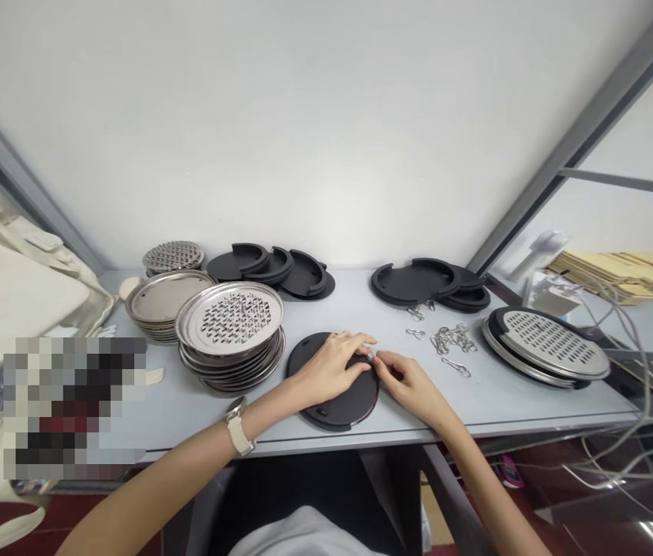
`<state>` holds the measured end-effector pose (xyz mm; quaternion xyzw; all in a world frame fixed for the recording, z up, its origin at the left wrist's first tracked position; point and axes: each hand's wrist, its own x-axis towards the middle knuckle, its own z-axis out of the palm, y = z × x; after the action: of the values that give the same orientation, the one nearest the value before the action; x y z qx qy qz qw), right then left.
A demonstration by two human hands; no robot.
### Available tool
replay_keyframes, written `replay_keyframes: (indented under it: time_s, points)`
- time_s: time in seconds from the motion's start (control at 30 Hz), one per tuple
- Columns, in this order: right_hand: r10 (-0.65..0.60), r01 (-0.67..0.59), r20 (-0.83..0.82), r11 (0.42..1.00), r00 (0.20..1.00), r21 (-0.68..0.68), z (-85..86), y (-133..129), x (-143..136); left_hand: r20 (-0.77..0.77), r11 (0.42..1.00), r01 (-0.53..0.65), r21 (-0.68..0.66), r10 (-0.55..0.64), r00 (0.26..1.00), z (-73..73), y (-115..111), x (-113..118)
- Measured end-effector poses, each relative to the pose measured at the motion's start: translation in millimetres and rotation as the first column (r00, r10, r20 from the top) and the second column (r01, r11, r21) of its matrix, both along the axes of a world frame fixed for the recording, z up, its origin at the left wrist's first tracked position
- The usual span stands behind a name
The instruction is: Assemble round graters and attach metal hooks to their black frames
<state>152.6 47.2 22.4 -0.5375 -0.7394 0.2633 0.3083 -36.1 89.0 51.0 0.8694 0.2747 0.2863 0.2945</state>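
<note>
A round black plastic disc [335,409] lies flat at the front edge of the table. Across its top reaches my left hand [335,363], fingers curved over the far right rim and thumb bent in, holding the disc down. My right hand [404,378] is at the disc's right rim, thumb and index finger pinched on a small metal wire clip [370,355]. Most of that clip is hidden by the fingertips. To the right of my right hand lies a loose pile of similar wire clips [451,338].
Stacked metal grater discs [234,318] and plain metal discs [170,295] stand left. Black rimmed discs lie at the back left [303,274] and back right [413,282]. A grater plate on black [555,340] sits right, near white cables [644,347]. A cream bag [11,286] is far left.
</note>
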Motion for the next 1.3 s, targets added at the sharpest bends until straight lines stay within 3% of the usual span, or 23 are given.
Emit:
replay_keyframes:
  time_s: [0.43, 0.93, 1.3]
  points:
    - [-0.034, 0.034, -0.004, 0.999, 0.999, -0.008, 3.0, -0.9, -2.3, 0.073, 0.99, -0.104, -0.096, 0.111, 0.991, -6.9, 1.4, 0.5]
    - [0.025, -0.026, 0.048, 1.0, 0.999, 0.017, 1.2, 0.0, 0.7, 0.046, 0.997, -0.056, -0.054, 0.059, 0.997, 0.4, -3.9, 1.0]
    - [0.013, -0.015, 0.067, 1.0, 0.998, 0.018, 2.5, -0.8, 0.2, 0.053, 0.995, -0.03, -0.097, 0.035, 0.998, 1.2, -0.3, 0.7]
